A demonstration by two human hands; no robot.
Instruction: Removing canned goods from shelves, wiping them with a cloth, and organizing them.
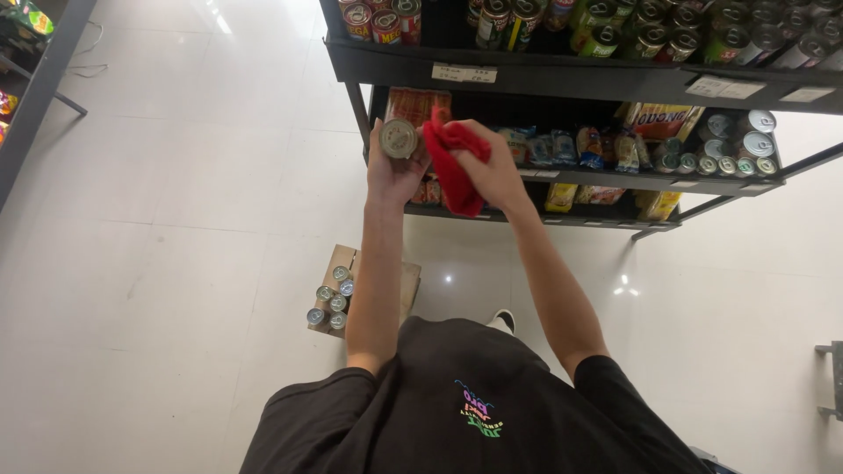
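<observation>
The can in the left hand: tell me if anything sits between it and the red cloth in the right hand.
Nothing visible does. The left hand holds the can up with its lid showing, and the red cloth, gripped by the right hand, hangs right beside it. Whether cloth and can touch is unclear.

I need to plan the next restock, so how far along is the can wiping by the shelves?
Done: rows of cans already stand on the shelf, though whether they were wiped cannot be told. In hand: the left hand holds one can while the right hand holds a red cloth beside it. Left: six cans sit in the cardboard box on the floor.
</observation>
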